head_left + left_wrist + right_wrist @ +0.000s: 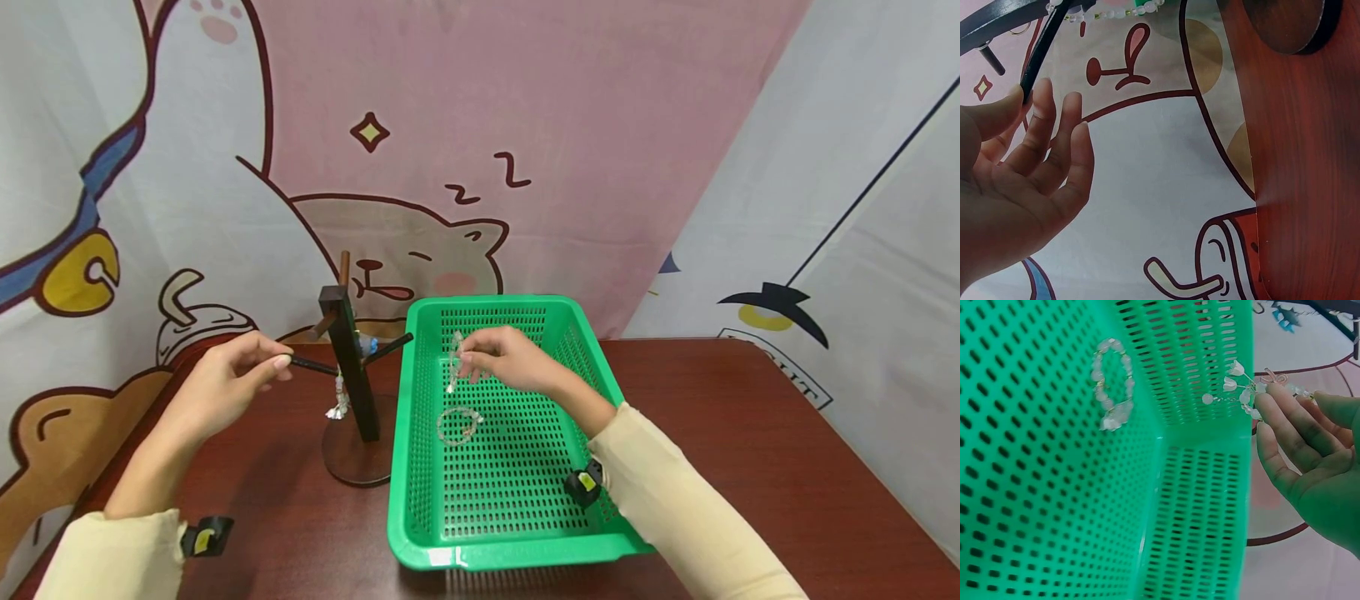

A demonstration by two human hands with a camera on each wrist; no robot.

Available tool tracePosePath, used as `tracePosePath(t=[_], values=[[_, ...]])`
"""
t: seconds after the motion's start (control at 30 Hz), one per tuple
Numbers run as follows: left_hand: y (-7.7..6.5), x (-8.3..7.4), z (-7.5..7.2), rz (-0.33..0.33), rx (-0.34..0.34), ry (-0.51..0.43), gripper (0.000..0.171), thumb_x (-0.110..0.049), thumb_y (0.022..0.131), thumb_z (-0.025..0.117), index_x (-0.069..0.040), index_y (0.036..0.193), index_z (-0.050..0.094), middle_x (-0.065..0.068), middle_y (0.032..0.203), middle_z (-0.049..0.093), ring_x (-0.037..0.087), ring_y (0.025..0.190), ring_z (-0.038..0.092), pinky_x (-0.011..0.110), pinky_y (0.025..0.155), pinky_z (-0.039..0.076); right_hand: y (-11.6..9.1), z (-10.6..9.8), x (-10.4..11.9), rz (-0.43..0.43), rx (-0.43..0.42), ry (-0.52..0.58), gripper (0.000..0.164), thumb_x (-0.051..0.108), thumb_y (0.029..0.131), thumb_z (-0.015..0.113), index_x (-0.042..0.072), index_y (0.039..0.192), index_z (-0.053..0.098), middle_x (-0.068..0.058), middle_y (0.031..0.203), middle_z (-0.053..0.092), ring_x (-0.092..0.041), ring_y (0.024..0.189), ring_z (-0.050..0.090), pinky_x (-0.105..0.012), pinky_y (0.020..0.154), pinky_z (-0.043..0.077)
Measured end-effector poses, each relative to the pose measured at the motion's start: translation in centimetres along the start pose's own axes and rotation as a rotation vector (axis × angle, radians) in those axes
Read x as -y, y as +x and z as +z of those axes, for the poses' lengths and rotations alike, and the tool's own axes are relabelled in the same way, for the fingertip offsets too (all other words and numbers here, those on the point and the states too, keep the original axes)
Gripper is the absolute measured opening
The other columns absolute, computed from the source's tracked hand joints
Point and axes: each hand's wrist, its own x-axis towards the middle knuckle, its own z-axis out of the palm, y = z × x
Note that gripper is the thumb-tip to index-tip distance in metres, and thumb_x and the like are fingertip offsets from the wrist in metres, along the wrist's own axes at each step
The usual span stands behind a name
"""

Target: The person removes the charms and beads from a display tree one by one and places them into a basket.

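My left hand (217, 387) pinches the end of a thin black peg (1044, 53) between thumb and fingertip, the other fingers loosely bent. That peg juts from the left of a dark wooden jewelry stand (351, 367) with a round base. Beads of a pale bracelet (340, 400) hang at the peg's inner end, close to the post. My right hand (510, 358) holds a clear beaded bracelet (1245, 395) with white flower charms in its fingertips, above the green basket (525, 552). A second beaded bracelet (1115, 417) lies on the basket floor.
Another peg (390, 346) of the stand points right, toward the basket's left rim, with a small blue ornament (367, 345) near the post. Stand and basket share a red-brown table (697, 417). A printed cartoon cloth (585, 150) hangs behind.
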Motion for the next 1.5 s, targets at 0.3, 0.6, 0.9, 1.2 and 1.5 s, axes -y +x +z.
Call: tracePosePath(t=[0.3, 0.6, 0.9, 1.2, 1.5], values=[[0.1, 0.0, 0.1, 0.003, 0.001, 0.005, 0.014, -0.014, 0.092, 0.056, -0.003, 0.098, 0.062, 0.005, 0.079, 0.066, 0.009, 0.067, 0.056, 0.024, 0.058, 0.046, -0.1, 0.3, -2.0, 0.104, 0.002, 0.010, 0.015, 0.009, 0.094, 0.050, 0.002, 0.098, 0.063, -0.013, 0.084, 0.067, -0.033, 0.076, 0.062, -0.039, 0.065, 0.049], [0.0, -0.1, 0.1, 0.004, 0.001, 0.007, 0.014, -0.015, 0.092, 0.055, -0.004, 0.097, 0.062, 0.004, 0.079, 0.066, 0.010, 0.068, 0.057, 0.024, 0.059, 0.046, -0.1, 0.4, -3.4, 0.180, 0.023, 0.021, 0.021, 0.009, 0.095, 0.050, -0.004, 0.107, 0.060, -0.019, 0.088, 0.066, -0.039, 0.080, 0.061, -0.049, 0.072, 0.048], [0.1, 0.0, 0.0, -0.003, 0.009, -0.009, 0.015, -0.016, 0.092, 0.056, -0.003, 0.097, 0.062, 0.004, 0.079, 0.066, 0.011, 0.068, 0.056, 0.025, 0.058, 0.046, -0.3, 0.0, -3.8, 0.251, -0.081, 0.013, 0.018, 0.007, 0.093, 0.051, 0.000, 0.108, 0.061, -0.010, 0.077, 0.065, -0.038, 0.077, 0.061, -0.046, 0.068, 0.049], [0.0, 0.0, 0.1, -0.001, 0.008, 0.003, 0.014, -0.016, 0.093, 0.055, -0.005, 0.097, 0.061, 0.004, 0.080, 0.065, 0.011, 0.068, 0.056, 0.025, 0.059, 0.046, -0.3, -0.1, -3.5, 0.253, -0.071, 0.031, 0.017, 0.010, 0.093, 0.053, 0.002, 0.105, 0.062, -0.013, 0.082, 0.066, -0.036, 0.078, 0.062, -0.046, 0.069, 0.049], [0.0, 0.0, 0.0, -0.006, 0.006, -0.005, 0.015, -0.016, 0.092, 0.056, -0.004, 0.097, 0.062, 0.003, 0.079, 0.065, 0.011, 0.067, 0.053, 0.025, 0.056, 0.044, -0.1, -0.2, -2.5, 0.218, -0.042, 0.005, 0.016, 0.013, 0.093, 0.054, 0.004, 0.103, 0.064, -0.010, 0.081, 0.067, -0.030, 0.074, 0.063, -0.036, 0.066, 0.050]])
